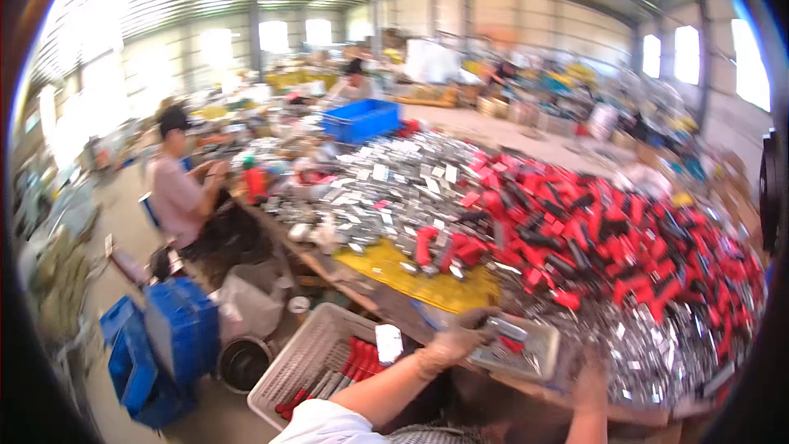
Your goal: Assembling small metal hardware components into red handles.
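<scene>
White sleeve (329, 423) lay nearest, the left forearm running from it past the crate (327, 337) to the left hand (456, 344), which was at the left side of the tray (550, 353), near the close edge of the tabletop (357, 289). A silver piece (507, 329) showed over the tray, right beside the left fingers; blur hid whether they grasped it or only touched it. The right hand (588, 374) was just right of the tray, too smeared to tell whether its fingers were clenched or released. Sitting so near the edge, the tray could have tipped and spilled if a wrist had pressed on its rim. The steep red heap (608, 230) could have slid toward the hands had something been pulled from its foot, and loose metal (657, 362) by the right hand might have scratched skin. A white object (389, 344) at the crate stood close to the left forearm, easily knocked. Beyond the yellow sheet (378, 267), the silver heap (394, 181) blocked the way to the blue bin (362, 119); a co-worker (177, 189) sat on the left, behind blue boxes (181, 325).
</scene>
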A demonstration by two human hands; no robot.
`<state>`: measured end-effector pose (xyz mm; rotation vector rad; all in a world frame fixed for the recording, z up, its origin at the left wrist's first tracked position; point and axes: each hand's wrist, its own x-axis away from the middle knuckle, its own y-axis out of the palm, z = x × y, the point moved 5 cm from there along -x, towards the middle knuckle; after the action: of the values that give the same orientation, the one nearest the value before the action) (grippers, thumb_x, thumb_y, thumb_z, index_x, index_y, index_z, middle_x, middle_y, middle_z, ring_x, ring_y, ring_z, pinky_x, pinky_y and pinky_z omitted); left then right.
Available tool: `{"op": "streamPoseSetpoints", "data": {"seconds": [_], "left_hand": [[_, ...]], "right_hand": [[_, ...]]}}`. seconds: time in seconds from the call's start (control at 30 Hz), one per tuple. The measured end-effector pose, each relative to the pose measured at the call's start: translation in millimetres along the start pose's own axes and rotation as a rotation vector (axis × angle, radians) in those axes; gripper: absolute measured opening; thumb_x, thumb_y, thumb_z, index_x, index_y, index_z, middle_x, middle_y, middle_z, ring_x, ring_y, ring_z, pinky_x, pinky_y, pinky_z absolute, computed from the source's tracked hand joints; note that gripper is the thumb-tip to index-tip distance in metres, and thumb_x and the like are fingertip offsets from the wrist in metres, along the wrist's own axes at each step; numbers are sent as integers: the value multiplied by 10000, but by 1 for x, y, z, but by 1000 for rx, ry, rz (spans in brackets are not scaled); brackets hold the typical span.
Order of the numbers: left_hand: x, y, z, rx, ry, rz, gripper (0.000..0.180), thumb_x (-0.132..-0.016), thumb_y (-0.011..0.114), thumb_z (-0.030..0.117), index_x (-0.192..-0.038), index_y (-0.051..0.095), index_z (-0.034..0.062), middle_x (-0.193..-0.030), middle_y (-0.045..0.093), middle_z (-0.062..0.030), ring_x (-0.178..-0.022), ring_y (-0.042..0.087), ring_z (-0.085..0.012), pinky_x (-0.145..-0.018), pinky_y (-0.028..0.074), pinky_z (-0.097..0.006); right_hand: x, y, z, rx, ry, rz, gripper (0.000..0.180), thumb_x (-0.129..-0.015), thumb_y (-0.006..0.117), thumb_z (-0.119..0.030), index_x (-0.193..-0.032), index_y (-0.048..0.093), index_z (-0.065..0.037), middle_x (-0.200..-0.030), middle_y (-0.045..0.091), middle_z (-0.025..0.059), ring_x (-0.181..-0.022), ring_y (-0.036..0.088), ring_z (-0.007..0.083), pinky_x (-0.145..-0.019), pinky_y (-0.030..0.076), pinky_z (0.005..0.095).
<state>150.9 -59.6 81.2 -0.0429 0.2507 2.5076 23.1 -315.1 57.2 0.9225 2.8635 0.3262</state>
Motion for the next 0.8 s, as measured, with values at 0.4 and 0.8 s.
{"op": "streamPoseSetpoints", "data": {"seconds": [0.4, 0.8], "left_hand": [[-16, 42, -15, 591, -25, -139, 197, -925, 592, 140, -1072, 601, 9, -863, 619, -38, -780, 604, -126, -680, 518, -268], [2, 70, 0, 426, -126, -153, 278, -897, 621, 97, -1148, 616, -21, -1040, 665, -100, -859, 663, -182, -801, 554, -329]], "right_hand": [[40, -22, -24, -15, 123, -81, 443, -926, 549, -464, -1041, 619, -42, -749, 555, 4, -587, 494, 109, -506, 400, 286], [72, -1, -16, 95, 204, -173, 366, -923, 584, -356, -939, 602, 9, -721, 566, -7, -583, 483, 36, -482, 383, 174]]}}
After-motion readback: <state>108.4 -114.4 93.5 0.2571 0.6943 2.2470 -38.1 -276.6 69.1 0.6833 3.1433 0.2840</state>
